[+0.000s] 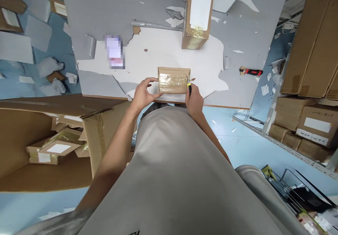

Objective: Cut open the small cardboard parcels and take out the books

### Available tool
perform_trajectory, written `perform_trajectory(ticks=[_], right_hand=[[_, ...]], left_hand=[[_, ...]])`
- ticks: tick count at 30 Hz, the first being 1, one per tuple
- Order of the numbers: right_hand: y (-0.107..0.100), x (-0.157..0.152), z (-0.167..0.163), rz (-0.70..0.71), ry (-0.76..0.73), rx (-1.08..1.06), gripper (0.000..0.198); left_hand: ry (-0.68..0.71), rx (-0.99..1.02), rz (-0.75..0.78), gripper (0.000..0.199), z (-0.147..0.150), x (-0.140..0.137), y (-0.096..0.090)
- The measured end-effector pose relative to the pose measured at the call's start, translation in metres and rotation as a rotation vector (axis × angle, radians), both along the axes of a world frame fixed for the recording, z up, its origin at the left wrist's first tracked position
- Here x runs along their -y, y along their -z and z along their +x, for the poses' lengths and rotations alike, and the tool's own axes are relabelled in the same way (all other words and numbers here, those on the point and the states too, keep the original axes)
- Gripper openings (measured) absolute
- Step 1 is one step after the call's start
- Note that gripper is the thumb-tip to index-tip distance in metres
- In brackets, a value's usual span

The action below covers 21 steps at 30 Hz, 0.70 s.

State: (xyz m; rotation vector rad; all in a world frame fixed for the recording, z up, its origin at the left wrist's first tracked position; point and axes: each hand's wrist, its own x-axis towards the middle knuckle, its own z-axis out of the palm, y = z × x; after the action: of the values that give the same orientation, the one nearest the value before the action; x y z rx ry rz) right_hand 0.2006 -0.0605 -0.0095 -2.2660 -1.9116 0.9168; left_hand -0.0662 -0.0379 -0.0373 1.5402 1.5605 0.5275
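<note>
A small cardboard box point(174, 80), wrapped in shiny clear tape, lies near the front edge of the table. At its left end is my left hand point(143, 93), the thumb at the near corner and the fingers against the left side, gripping it. My right hand point(194, 101) is closed round a yellow-and-black utility knife point(189, 88). The knife's tip is at the right end of the taped top. Whether the blade has entered the tape is too small to tell.
A taller taped box point(198, 16) with a white label stands farther back. A red-and-black cutter point(250, 71) lies at right, a blurred-out phone-like screen point(114, 51) at left. A large open carton point(96, 140) holding smaller boxes stands left; stacked cartons point(307, 37) fill the right-hand shelf.
</note>
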Motion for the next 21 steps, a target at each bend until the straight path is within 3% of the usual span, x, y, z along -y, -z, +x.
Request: perform_trajectory(ticks=[4,9,12,17,21], right_hand=[[0.005,-0.001,0.001,0.024,0.008,0.004,0.050],[0.006,-0.006,0.003,0.011,-0.002,0.027,0.049],[0.007,-0.010,0.010,0.036,0.009,0.016,0.048],[0.006,-0.010,0.017,0.028,-0.009,0.030,0.045],[0.005,-0.006,0.011,0.021,-0.014,0.031,0.045]], left_hand=[[0.014,-0.029,-0.012,0.048,-0.004,0.001,0.008],[0.026,0.109,-0.032,0.075,0.004,0.005,0.020],[0.027,0.174,-0.078,0.081,0.007,0.005,0.025],[-0.013,0.257,-0.137,0.064,0.001,0.001,0.028],[0.035,0.126,-0.052,0.049,-0.007,0.002,0.029]])
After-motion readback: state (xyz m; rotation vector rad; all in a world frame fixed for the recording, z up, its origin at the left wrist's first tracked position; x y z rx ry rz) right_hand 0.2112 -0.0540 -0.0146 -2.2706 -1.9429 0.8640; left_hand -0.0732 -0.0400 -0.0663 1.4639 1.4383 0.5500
